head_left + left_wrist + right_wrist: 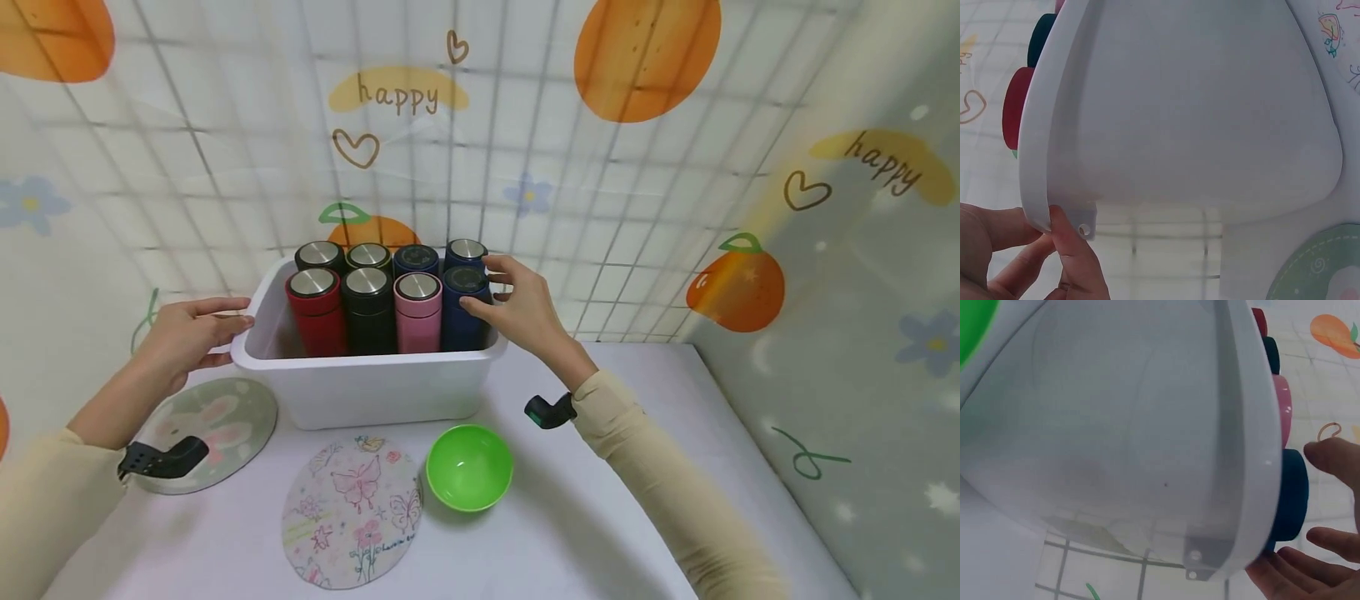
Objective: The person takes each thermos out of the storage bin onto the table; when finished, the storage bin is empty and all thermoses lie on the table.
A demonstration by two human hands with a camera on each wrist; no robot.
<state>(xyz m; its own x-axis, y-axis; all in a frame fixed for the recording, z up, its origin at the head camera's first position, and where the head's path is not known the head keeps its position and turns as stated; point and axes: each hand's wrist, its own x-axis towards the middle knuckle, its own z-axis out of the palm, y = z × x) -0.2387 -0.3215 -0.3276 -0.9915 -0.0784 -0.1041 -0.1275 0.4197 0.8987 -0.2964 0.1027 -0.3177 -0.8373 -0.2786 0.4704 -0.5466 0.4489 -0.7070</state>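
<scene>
All eight vacuum flasks (369,321) show only in the head view; left fingers (1077,256) pinch the white tub's rim (1036,156), right fingers (1338,544) spread around a navy flask (1292,494).

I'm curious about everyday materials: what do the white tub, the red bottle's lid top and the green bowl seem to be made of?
White tub: probably moulded plastic, smooth with a soft sheen and a rounded rim.
Red bottle's lid top: likely brushed metal, silvery with radiating bright streaks.
Green bowl: perhaps plastic, smooth and evenly coloured, though glazed ceramic is possible.
</scene>
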